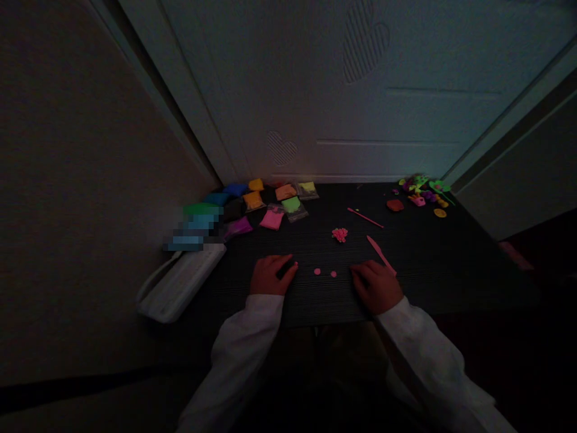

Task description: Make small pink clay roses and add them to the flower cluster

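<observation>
White sleeves (252,334) are worn; both hands' (270,278) (378,287) grip cannot be told; pink cluster (339,235) seems formed, one o'clock from unattached discs (317,272).

A dim room, apparently in a home, is shown. Behind the dark table (451,258), a heart-embossed white panel (311,102) is seen — colourful packets (253,201) are spread on the table.

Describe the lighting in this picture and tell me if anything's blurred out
Head view: very dim, bottom edge nearly black; head view: coarse pixelation at left, behind the white case; head view: left hand and right hand shadowy, two pink discs between them distinct.
</observation>
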`<state>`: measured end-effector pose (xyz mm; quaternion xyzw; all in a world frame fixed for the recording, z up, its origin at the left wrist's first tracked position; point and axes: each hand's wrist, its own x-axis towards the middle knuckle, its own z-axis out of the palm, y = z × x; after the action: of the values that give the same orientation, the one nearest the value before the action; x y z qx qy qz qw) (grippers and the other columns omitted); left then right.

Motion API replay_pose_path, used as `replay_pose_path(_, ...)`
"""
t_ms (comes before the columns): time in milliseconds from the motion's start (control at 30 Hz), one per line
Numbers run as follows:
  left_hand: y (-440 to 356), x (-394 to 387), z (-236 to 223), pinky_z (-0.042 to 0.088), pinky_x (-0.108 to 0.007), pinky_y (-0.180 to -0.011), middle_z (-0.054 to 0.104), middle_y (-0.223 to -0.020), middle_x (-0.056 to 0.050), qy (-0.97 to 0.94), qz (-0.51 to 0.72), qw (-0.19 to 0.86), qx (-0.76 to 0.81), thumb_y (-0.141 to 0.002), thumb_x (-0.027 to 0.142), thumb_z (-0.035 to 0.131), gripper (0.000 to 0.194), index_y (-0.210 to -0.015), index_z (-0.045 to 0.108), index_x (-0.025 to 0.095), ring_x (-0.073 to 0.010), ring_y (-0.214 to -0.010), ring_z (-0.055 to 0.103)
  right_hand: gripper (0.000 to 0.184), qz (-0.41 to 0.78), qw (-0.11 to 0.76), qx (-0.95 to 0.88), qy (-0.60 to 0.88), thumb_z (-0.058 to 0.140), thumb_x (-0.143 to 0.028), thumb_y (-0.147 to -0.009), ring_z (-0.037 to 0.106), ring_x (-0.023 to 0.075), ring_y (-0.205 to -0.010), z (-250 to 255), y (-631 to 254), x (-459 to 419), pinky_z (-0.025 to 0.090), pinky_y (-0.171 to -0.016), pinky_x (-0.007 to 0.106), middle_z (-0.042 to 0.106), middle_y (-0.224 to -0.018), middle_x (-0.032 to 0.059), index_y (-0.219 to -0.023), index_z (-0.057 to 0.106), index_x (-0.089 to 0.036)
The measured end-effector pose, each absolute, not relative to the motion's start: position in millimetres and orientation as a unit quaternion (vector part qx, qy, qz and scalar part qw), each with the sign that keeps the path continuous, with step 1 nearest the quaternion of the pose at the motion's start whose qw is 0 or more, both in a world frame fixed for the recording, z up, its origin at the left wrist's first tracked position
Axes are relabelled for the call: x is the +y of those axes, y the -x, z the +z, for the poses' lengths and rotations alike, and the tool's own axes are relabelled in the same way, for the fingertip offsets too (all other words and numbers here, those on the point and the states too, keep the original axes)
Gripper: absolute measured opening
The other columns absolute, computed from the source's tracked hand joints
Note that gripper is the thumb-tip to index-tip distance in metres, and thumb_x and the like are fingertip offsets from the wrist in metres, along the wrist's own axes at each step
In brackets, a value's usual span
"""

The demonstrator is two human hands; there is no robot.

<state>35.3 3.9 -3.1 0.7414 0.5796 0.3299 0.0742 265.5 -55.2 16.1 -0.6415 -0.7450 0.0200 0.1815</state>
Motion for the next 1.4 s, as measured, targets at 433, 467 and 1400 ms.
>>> replay_pose_path(433,-40.5,10.3,-0.7,0.039,-0.028,-0.068,0.061,-0.074,0.000,-0.752,0.285,0.127,0.580,-0.067,0.037,0.050,0.019,-0.072,0.061,0.022,-0.0144,-0.071,0.052,0.019,0.041,0.217,-0.735,0.641,0.043,-0.030,-0.075,0.052,0.0137,-0.075,17.2,-265.6,-53.2,0.038,-0.068,0.026,0.057,-0.078,0.0029,-0.081,0.058,-0.021)
replay_pose_path(467,-40.8,9.1,0.8,0.040,-0.028,-0.068,0.062,-0.073,0.001,-0.745,0.291,0.133,0.585,-0.068,0.037,0.049,0.019,-0.073,0.061,0.022,-0.0141,-0.070,0.053,0.018,0.041,0.216,-0.736,0.641,0.043,-0.030,-0.076,0.052,0.0137,-0.075,17.4,-265.6,-53.1,0.038,-0.068,0.026,0.057,-0.078,0.0029,-0.081,0.058,-0.021)
replay_pose_path(1400,-40.4,2.9,6.6,0.044,-0.026,-0.065,0.062,-0.075,0.001,-0.694,0.344,0.171,0.609,-0.067,0.034,0.050,0.017,-0.075,0.061,0.023,-0.0126,-0.067,0.054,0.026,0.077,0.245,-0.744,0.616,0.041,-0.018,-0.072,0.052,0.0149,-0.076,15.4,-274.5,-58.9,0.040,-0.070,0.029,0.056,-0.081,0.0039,-0.093,0.056,-0.020)
